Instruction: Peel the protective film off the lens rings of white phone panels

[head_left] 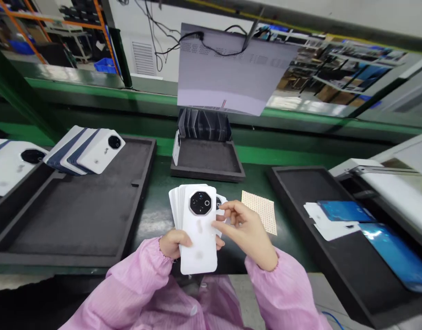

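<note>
My left hand (176, 243) is closed around a fanned stack of white phone back covers, its thumb across the front. The front phone back cover (199, 243) faces me upright, with a dark octagonal camera area near its top. Behind it, edges of several more covers (175, 201) show on the left, and part of another cover (222, 200) sticks out at the right. My right hand (243, 224) pinches at the right edge of the stack, thumb against the front cover; which covers lie between its fingers is partly hidden.
At left, a black tray (76, 229) bears a stack of covers (94, 149). A smaller tray (207, 173) stands at the back beneath a grey panel (231, 68). A dotted sticker sheet (262, 211) lies right of my hands. The right tray (310, 238) holds blue film pieces (397, 252).
</note>
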{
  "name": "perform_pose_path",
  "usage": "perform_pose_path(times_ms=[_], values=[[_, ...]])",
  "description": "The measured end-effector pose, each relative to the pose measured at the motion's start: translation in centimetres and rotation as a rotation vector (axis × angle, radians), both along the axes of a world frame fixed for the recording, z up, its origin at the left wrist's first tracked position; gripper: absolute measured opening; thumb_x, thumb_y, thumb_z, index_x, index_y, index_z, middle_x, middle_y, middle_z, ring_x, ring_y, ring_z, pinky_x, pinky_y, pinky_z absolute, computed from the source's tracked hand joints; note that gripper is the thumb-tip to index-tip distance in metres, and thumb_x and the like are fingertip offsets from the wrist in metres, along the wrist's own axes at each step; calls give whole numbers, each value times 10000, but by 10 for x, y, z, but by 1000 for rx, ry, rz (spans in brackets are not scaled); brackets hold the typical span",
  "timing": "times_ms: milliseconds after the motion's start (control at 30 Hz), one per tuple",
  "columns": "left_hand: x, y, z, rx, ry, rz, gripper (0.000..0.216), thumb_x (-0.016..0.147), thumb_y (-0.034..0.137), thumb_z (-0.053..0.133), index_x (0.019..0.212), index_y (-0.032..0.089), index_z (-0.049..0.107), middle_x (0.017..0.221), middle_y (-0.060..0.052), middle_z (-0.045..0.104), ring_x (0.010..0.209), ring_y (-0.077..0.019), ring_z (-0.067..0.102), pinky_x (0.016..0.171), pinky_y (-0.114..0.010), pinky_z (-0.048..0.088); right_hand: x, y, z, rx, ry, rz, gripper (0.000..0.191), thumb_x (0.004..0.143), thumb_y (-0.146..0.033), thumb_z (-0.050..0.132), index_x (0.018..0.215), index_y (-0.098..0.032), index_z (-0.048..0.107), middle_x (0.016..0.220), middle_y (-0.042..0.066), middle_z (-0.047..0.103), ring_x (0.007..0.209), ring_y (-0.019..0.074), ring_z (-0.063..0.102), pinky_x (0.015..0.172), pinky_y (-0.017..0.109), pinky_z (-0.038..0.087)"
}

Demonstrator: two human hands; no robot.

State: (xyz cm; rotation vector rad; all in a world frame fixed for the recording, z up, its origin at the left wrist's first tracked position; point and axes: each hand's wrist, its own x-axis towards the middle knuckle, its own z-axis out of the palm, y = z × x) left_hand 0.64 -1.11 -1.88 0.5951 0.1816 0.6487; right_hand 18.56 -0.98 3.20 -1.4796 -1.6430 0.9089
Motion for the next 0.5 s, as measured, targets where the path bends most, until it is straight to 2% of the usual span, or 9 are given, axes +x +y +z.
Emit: perform_pose_path(times_ms=[100, 233, 333, 400, 500], values=[[1, -1, 6, 12, 16, 11, 665, 517, 168, 509, 1177, 86, 514, 977, -142, 667, 833, -258, 622, 678, -339, 472, -8, -2, 3, 46, -74, -31, 328, 623, -311, 731, 886, -183, 581, 681, -32, 515, 566, 101, 427, 533, 237, 407], [2, 2, 15, 37, 58, -2, 734, 533, 187, 527, 1257, 95, 454, 962, -136, 654, 801, -253, 611, 646, -325, 470, 2, -4, 3, 129, -18, -101, 413, 623, -332, 725, 974, -187, 564, 854, 16, 545, 646, 115, 483, 585, 254, 440], [3, 5, 17, 22, 67, -37, 786, 534, 209, 533, 1303, 105, 409, 987, -142, 638, 861, -274, 591, 668, -336, 469, 39, -10, -9, 154, 60, -247, 342, 722, -378, 632, 993, -180, 566, 915, 55, 573, 699, 134, 532, 605, 264, 457], [3, 5, 18, 4, 66, -38, 815, 525, 219, 537, 1319, 106, 390, 992, -143, 631, 911, -283, 571, 689, -340, 468, 72, -13, -24, 140, 12, -421, 281, 771, -391, 569, 928, -158, 581, 826, 57, 597, 694, 143, 544, 642, 280, 459], [4, 5, 19, 0, 65, -37, 820, 512, 224, 545, 1312, 111, 402, 994, -139, 629, 919, -286, 565, 684, -339, 471, 117, -9, -52, 71, -56, -448, 246, 754, -371, 573, 808, -134, 607, 717, 49, 601, 628, 143, 534, 615, 282, 450]])
